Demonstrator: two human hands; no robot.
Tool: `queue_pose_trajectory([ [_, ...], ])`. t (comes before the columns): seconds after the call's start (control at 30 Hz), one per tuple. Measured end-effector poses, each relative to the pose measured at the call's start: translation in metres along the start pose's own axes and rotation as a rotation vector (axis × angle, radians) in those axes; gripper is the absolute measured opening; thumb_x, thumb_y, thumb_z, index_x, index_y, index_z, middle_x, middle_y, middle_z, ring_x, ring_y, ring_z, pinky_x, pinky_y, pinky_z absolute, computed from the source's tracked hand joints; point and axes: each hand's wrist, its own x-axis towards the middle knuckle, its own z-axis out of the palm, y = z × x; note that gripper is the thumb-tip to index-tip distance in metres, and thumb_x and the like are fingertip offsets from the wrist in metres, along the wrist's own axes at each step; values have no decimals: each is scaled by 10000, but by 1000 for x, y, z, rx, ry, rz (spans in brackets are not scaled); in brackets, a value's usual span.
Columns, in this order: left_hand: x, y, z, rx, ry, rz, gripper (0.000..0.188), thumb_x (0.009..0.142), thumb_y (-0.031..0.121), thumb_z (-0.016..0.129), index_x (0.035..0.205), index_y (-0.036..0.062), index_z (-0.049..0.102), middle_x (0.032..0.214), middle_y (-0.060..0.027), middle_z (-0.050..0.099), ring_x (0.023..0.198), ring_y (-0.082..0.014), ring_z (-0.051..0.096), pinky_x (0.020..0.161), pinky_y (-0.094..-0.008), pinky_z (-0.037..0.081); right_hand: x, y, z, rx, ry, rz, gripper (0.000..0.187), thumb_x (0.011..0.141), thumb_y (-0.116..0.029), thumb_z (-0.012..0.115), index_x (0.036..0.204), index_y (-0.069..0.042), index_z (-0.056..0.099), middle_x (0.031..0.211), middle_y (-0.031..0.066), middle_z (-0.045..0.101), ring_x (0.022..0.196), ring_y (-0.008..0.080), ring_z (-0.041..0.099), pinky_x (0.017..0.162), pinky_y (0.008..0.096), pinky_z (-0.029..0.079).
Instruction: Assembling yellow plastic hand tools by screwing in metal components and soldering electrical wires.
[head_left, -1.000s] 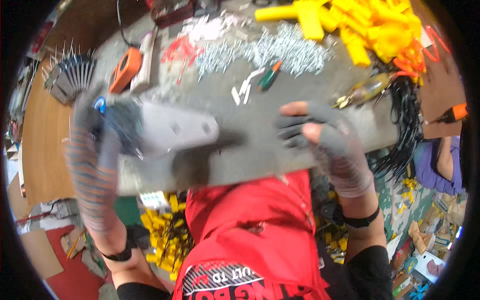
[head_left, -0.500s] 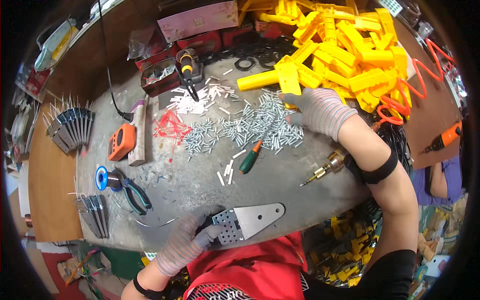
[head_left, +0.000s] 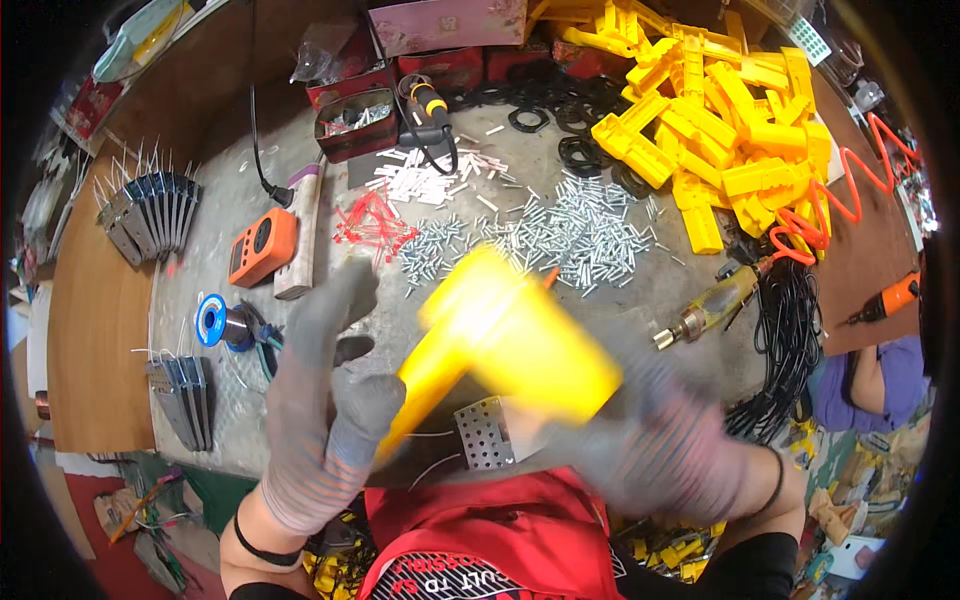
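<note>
A yellow plastic casing [head_left: 510, 350], smeared by motion, is up off the table between my hands. My right hand [head_left: 660, 440], gloved and blurred, is at the casing's right lower end and appears closed on it, though its fingers are not sharp. My left hand [head_left: 325, 410], in a grey striped glove, is open with fingers apart beside the casing's left end. Below the casing, a perforated metal plate [head_left: 483, 436] lies at the table's near edge, partly hidden. The casing also covers most of a screwdriver, whose orange tip [head_left: 551, 277] shows.
Yellow casings [head_left: 740, 130] are heaped at the far right. Loose screws [head_left: 580, 230], white tubes [head_left: 420, 178] and red pieces [head_left: 370, 225] lie mid-table. An orange meter [head_left: 263, 246] and solder spool [head_left: 212, 320] stand left. A power screwdriver [head_left: 710, 305] and black cables [head_left: 785, 350] lie right.
My right hand has come back from the heap towards me, and a yellow casing is now between my hands. My left hand has lifted off the metal plate and opened. The view has shifted.
</note>
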Motion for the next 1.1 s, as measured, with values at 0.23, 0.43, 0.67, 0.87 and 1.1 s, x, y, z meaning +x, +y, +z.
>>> queue_pose_trajectory([
  [0.23,-23,-14,-29,-114,264,-166,325,900,240,568,1060,-33,640,712,-32,569,619,-106,546,601,-266,448,53,-7,6,-200,-279,-296,344,810,-226,680,1068,-6,622,797,137,642,696,241,662,629,356,535],
  [0.43,-54,-54,-28,596,67,252,284,754,143,648,1030,82,675,733,-60,611,602,-253,587,545,-395,445,203,100,-29,-992,-240,-25,191,797,-160,650,943,-40,627,876,211,658,822,359,651,719,413,501],
  [0.67,-88,-71,-31,440,163,93,316,818,220,605,1082,51,647,703,-70,575,604,-270,542,552,-389,413,237,99,20,-1082,-301,200,352,790,-152,655,1130,-59,651,1050,221,668,1005,364,645,849,434,527],
  [0.87,-112,-76,-14,311,300,-3,531,863,362,597,1255,10,530,904,-140,569,763,-238,562,678,-342,469,236,121,2,-1204,-326,163,334,773,-161,664,1092,-60,661,1024,207,677,980,366,648,847,430,522],
  [1.1,-123,-88,-6,323,417,-30,513,780,265,652,1210,3,556,903,-155,601,756,-312,571,691,-399,480,135,36,5,-205,-376,190,212,806,-202,667,852,3,640,754,-6,597,717,62,534,654,226,431],
])
